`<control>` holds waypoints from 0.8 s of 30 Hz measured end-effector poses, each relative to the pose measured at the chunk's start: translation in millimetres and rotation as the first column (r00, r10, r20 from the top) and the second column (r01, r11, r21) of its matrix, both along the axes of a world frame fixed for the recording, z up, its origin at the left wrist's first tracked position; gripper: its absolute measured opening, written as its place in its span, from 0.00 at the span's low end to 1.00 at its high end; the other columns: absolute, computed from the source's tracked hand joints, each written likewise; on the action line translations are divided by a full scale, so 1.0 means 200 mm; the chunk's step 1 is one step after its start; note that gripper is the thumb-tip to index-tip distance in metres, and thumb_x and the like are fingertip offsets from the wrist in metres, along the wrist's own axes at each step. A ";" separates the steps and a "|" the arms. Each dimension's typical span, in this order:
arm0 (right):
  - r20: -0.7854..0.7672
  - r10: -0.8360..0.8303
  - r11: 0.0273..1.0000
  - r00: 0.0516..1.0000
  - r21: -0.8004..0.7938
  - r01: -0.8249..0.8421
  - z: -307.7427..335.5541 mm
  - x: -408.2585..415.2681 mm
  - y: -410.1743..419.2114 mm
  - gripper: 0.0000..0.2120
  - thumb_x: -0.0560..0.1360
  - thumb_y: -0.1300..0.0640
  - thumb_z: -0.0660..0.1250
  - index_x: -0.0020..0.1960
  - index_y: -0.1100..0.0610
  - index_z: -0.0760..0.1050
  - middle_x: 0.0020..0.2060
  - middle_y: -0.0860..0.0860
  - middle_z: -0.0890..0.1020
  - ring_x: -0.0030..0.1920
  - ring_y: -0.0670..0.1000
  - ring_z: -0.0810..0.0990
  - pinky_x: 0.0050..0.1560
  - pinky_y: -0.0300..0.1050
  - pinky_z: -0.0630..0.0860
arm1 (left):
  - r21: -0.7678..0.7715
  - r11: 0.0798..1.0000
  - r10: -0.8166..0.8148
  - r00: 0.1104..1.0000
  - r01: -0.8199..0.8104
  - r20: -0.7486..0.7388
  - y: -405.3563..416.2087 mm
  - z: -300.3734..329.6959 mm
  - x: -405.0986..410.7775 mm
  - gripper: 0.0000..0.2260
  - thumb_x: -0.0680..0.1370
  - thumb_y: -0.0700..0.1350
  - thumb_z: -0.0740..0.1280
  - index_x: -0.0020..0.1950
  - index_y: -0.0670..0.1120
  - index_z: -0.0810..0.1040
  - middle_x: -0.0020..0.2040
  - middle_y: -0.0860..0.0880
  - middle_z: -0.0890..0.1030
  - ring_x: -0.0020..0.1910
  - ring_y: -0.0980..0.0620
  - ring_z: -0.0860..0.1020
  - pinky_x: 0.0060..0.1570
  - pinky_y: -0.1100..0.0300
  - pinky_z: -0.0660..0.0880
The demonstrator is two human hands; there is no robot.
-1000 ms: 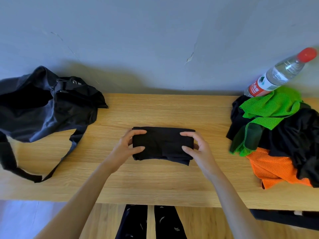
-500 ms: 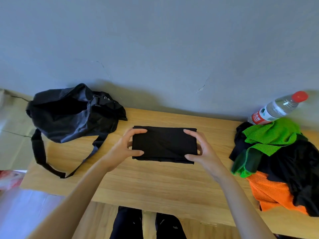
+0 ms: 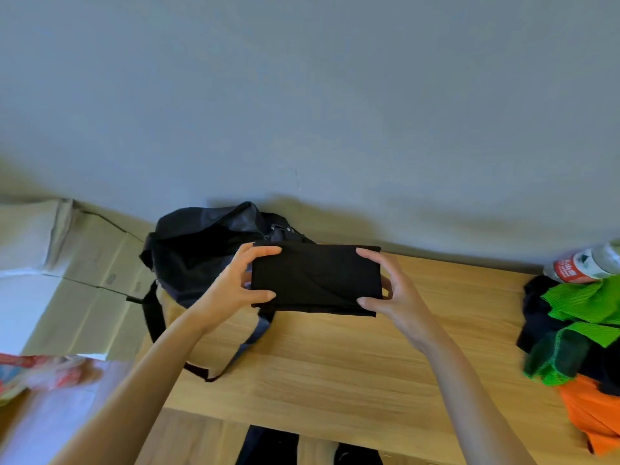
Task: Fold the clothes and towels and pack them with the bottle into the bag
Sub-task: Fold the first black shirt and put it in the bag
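A folded black garment [image 3: 315,278] is held flat in the air above the wooden table [image 3: 335,370]. My left hand [image 3: 235,283] grips its left end and my right hand [image 3: 389,290] grips its right end, thumbs below and fingers above. The garment's left part overlaps the black bag [image 3: 198,250], which sits slumped at the table's left end against the wall, its strap [image 3: 152,317] hanging over the edge. At the far right lies a pile with a green mesh cloth [image 3: 583,303], dark clothes and an orange mesh cloth [image 3: 590,417]. A clear bottle [image 3: 583,266] with a red label leans behind the pile.
A grey wall rises directly behind the table. Flattened cardboard [image 3: 87,290] covers the floor to the left. A blurred red and white object [image 3: 40,374] lies at the lower left. My dark-trousered legs [image 3: 271,444] show below the table's front edge.
Both hands lifted the folded black garment off the table's middle and carried it left toward the bag. The view swung up and left, so the pile and bottle slid to the right edge.
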State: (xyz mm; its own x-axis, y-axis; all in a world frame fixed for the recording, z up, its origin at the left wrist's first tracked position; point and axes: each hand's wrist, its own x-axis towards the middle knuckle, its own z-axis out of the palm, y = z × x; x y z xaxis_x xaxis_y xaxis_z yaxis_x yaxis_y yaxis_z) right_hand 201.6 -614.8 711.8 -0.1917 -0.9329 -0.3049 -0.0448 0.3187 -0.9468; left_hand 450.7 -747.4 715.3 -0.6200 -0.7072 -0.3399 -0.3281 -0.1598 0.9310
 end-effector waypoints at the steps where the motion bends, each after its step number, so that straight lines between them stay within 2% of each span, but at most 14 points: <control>1: -0.003 0.000 1.000 1.000 -0.008 0.000 0.01 0.07 -0.06 0.31 0.71 0.67 0.70 0.65 0.39 0.69 0.63 0.41 0.69 0.62 0.43 0.71 0.48 0.35 0.76 | -0.012 1.000 0.002 1.000 -0.002 -0.001 -0.06 0.01 0.07 0.28 0.71 0.32 0.70 0.66 0.54 0.70 0.64 0.54 0.66 0.60 0.53 0.75 0.49 0.59 0.79; 5: -0.043 0.014 0.999 0.999 -0.044 -0.016 0.02 0.34 -0.32 0.31 0.72 0.67 0.70 0.66 0.41 0.68 0.61 0.43 0.68 0.59 0.40 0.71 0.49 0.38 0.77 | -0.069 0.998 0.017 1.000 -0.016 0.013 -0.30 0.03 0.32 0.28 0.71 0.31 0.71 0.65 0.55 0.71 0.62 0.57 0.66 0.57 0.57 0.76 0.48 0.61 0.79; 8: -0.111 0.036 0.997 0.993 -0.068 -0.043 0.01 0.53 -0.52 0.31 0.71 0.68 0.70 0.67 0.44 0.67 0.60 0.43 0.67 0.58 0.39 0.71 0.51 0.43 0.78 | -0.075 0.995 0.067 0.996 -0.063 0.054 -0.46 0.00 0.49 0.28 0.71 0.31 0.70 0.64 0.56 0.71 0.64 0.54 0.65 0.57 0.54 0.75 0.48 0.62 0.79; 11: -0.192 0.052 0.994 0.980 -0.081 -0.069 -0.03 0.68 -0.67 0.31 0.71 0.69 0.69 0.68 0.46 0.67 0.61 0.45 0.65 0.60 0.43 0.70 0.54 0.41 0.77 | -0.089 0.993 0.091 0.992 -0.083 0.091 -0.57 -0.05 0.62 0.27 0.72 0.31 0.69 0.65 0.53 0.71 0.65 0.52 0.64 0.58 0.53 0.73 0.46 0.66 0.78; 14: -0.284 0.060 0.994 0.957 -0.074 -0.085 -0.07 0.78 -0.78 0.31 0.70 0.69 0.70 0.68 0.48 0.67 0.60 0.44 0.64 0.60 0.42 0.67 0.58 0.40 0.75 | -0.096 0.989 0.123 0.988 -0.114 0.094 -0.63 -0.10 0.68 0.27 0.72 0.29 0.68 0.64 0.52 0.71 0.60 0.53 0.66 0.58 0.53 0.73 0.46 0.68 0.77; 17: -0.336 0.067 0.994 0.939 -0.060 -0.092 -0.12 0.84 -0.86 0.31 0.70 0.69 0.70 0.68 0.49 0.67 0.61 0.46 0.64 0.59 0.42 0.68 0.58 0.38 0.74 | -0.089 0.987 0.143 0.986 -0.135 0.091 -0.69 -0.15 0.72 0.27 0.71 0.28 0.68 0.64 0.51 0.71 0.61 0.51 0.67 0.59 0.53 0.73 0.47 0.68 0.77; 20: -0.427 0.095 0.994 0.899 -0.011 -0.110 -0.17 0.85 -0.92 0.31 0.71 0.69 0.69 0.69 0.51 0.66 0.64 0.47 0.63 0.57 0.42 0.68 0.56 0.35 0.72 | -0.073 0.989 0.138 0.986 -0.131 0.098 -0.74 -0.22 0.73 0.27 0.71 0.28 0.68 0.64 0.51 0.71 0.62 0.50 0.66 0.60 0.52 0.72 0.53 0.62 0.78; 24: -0.559 0.146 0.989 0.816 0.070 -0.129 -0.23 0.83 -0.95 0.31 0.71 0.68 0.69 0.70 0.50 0.64 0.67 0.48 0.62 0.54 0.49 0.75 0.50 0.38 0.74 | -0.100 0.992 0.094 0.983 -0.079 0.160 -0.77 -0.34 0.71 0.29 0.70 0.30 0.70 0.61 0.58 0.72 0.64 0.51 0.65 0.63 0.47 0.70 0.62 0.50 0.73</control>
